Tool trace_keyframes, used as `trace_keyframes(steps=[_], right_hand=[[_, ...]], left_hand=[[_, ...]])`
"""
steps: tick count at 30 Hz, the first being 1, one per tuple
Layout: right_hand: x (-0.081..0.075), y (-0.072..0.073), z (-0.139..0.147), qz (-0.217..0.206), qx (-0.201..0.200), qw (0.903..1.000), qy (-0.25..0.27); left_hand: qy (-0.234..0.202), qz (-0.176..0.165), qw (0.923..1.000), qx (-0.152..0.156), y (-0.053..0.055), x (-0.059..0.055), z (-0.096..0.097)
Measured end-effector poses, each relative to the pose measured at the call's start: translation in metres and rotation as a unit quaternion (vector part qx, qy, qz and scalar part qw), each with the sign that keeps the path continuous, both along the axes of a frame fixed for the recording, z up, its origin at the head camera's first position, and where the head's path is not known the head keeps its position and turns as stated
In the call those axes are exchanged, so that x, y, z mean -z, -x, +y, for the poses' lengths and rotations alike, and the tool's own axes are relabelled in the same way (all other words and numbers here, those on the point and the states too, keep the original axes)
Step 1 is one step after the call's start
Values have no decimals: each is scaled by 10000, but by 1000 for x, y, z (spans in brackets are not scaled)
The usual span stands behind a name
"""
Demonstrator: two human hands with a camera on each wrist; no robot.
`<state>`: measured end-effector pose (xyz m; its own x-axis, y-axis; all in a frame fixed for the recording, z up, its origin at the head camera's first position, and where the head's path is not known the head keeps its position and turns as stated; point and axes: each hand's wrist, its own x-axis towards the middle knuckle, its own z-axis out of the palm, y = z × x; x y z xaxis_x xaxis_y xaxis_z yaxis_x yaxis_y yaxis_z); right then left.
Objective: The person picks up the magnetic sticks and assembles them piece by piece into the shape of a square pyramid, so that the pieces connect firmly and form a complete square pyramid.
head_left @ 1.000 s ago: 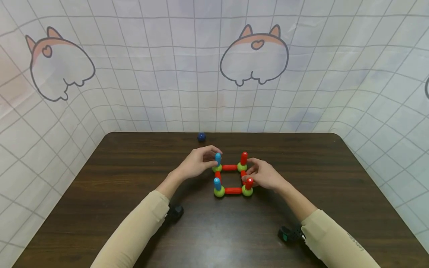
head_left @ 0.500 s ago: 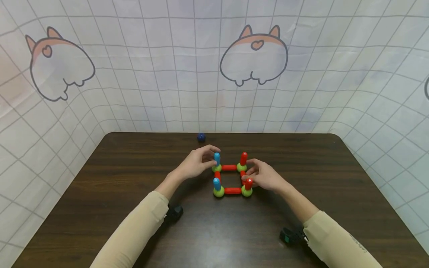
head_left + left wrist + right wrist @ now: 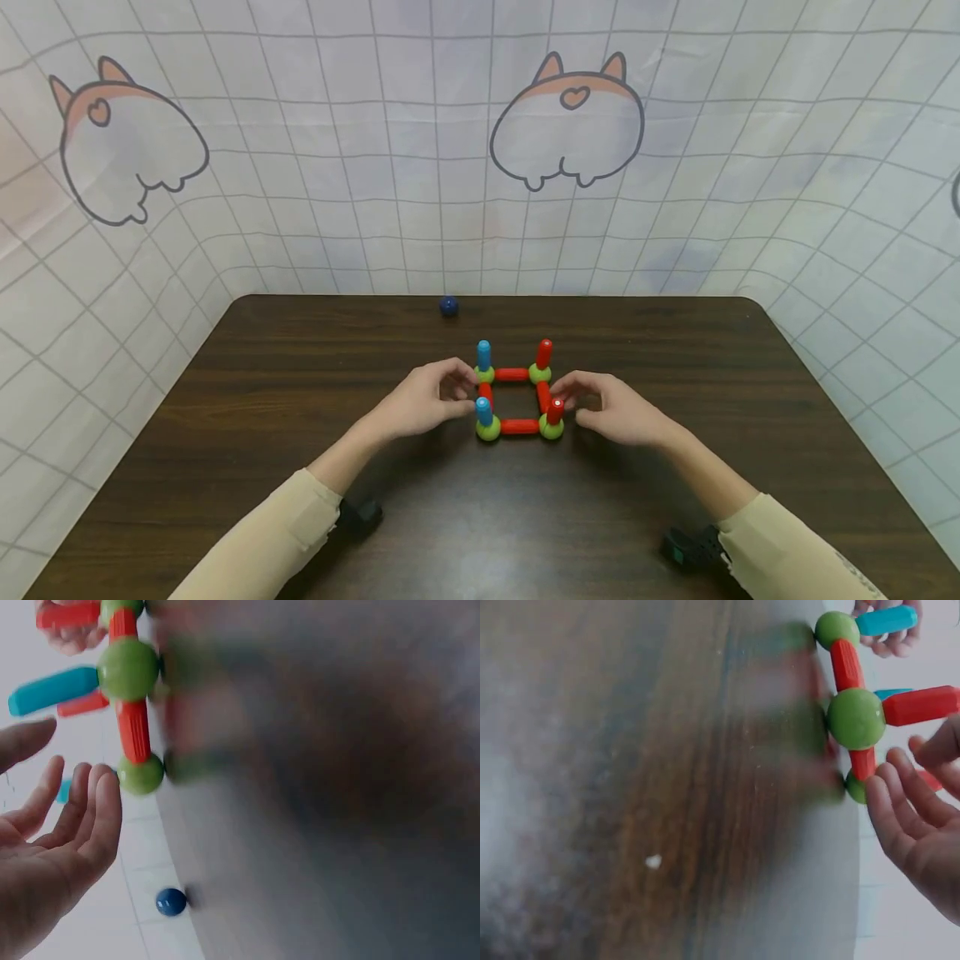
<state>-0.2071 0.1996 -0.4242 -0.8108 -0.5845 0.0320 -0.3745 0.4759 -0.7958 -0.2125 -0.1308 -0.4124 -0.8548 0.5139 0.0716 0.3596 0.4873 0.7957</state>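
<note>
A square frame of red rods (image 3: 519, 427) joined by green balls (image 3: 488, 429) sits on the table in the head view. From its left corners rise two blue rods (image 3: 483, 357); two red upright rods (image 3: 543, 355) stand on the right corners. My left hand (image 3: 423, 402) is beside the frame's left side, thumb and fingers apart, its fingertips close to the corner balls. On the opposite side, my right hand (image 3: 618, 410) has its fingers loosely bent near the right-hand rod. Both wrist views show the palms holding nothing, with the right fingertips overlapping a red side rod (image 3: 862, 763).
A dark blue ball (image 3: 448, 306) lies near the far edge of the dark wooden table (image 3: 225, 417). Behind and at the sides hangs a white gridded cloth (image 3: 375, 167) with animal drawings. Black wrist cameras (image 3: 362, 517) hang under both forearms.
Both hands have drawn back toward the person and outward from the frame: the left off the far blue rod, the right off the red side. The frame stays in place.
</note>
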Motion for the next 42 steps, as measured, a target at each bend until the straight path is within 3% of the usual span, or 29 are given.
trace_keyframes(steps=[5, 9, 16, 23, 29, 36, 42], right_hand=[[-1, -7, -1, -170, -303, 9994, 35], [1, -10, -6, 75, -178, 9998, -68], [3, -10, -12, 579, -134, 9980, -208], [3, -12, -16, 695, 62, 9965, -464], [-2, -14, -20, 719, 57, 9963, -474], [-5, -13, -23, 323, 311, 9986, -266], [-5, -11, -27, 412, 297, 9986, -156]], left_hand=[[72, -108, 9986, 515, -13, 3, 6], [128, -60, 9981, 605, -20, 6, 11], [141, 264, 9973, 671, -17, 8, 11], [153, 369, 9956, 852, -14, 8, 11], [538, 735, 9926, 807, -14, 7, 17], [433, 495, 9969, 435, -17, 5, 16], [245, 569, 9978, 251, -12, 5, 18]])
